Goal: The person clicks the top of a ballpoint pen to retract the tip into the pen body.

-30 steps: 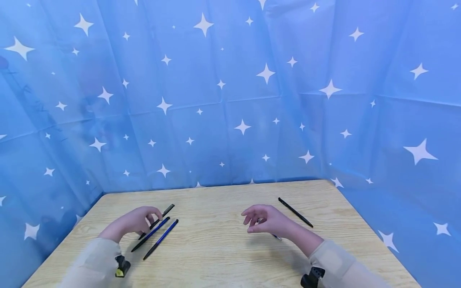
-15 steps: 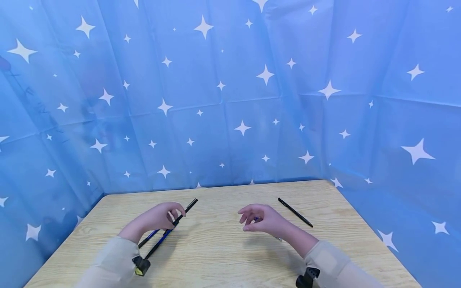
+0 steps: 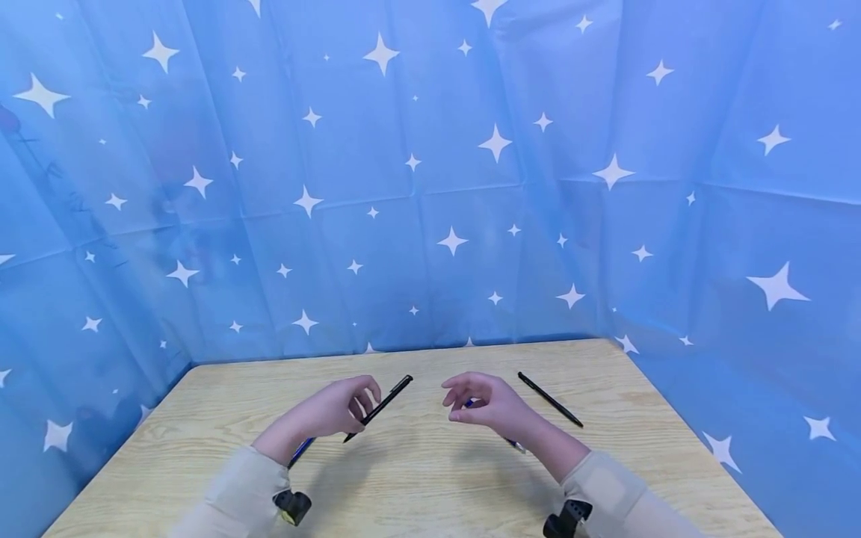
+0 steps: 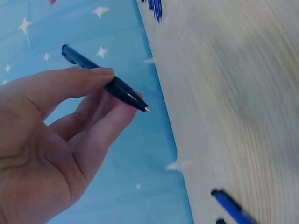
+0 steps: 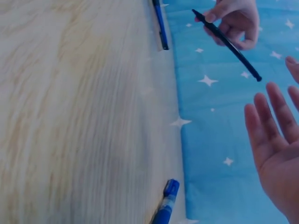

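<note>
My left hand (image 3: 339, 407) pinches a black ballpoint pen (image 3: 392, 399) between thumb and fingers, above the table. In the left wrist view the pen (image 4: 124, 91) slants across the fingertips, its metal point showing. My right hand (image 3: 489, 407) hovers opposite with fingers loosely bent and holds nothing; the right wrist view shows its palm (image 5: 285, 172) facing the held pen's capped end, apart from it. Under the right hand lies a blue pen-like item (image 5: 167, 205) with a pale band, mostly hidden in the head view. Below the left wrist is a blue pen (image 3: 300, 453), partly covered.
Another black pen (image 3: 550, 400) lies on the wooden table (image 3: 430, 478), right of my right hand. A blue curtain (image 3: 417, 284) with white stars hangs behind the table's far edge. Both wrists carry small black cameras (image 3: 568, 518).
My left hand has lifted the black pen from beside the blue pens and carried it right, toward the right hand. The right hand has shifted slightly left and stays empty.
</note>
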Demonstrator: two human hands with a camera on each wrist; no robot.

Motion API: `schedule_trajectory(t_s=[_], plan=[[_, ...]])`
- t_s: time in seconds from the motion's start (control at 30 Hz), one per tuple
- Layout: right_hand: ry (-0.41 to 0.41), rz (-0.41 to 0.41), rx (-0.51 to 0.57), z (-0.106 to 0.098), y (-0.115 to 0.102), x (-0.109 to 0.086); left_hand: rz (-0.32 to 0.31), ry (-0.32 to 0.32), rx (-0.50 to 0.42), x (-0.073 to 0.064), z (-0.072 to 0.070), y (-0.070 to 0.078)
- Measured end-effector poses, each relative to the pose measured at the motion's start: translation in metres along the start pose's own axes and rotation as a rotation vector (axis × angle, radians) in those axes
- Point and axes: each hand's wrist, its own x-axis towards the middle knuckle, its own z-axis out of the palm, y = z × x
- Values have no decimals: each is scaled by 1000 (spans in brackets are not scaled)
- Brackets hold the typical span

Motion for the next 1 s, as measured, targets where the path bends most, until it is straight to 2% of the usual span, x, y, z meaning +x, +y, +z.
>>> schedule_trajectory(t_s=[0.2,0.4,0.67,1.0], plan=[[48,-17,-1,1,-7,0,46,46,-62,9,16,11],[132,-55,20,3,-18,0,60,106,-159,14,31,29],[239,-107,98,1,-34,3,27,252,-320,19,49,51],[272,-155,201,7,-45,4,21,314,-535,26,71,67]])
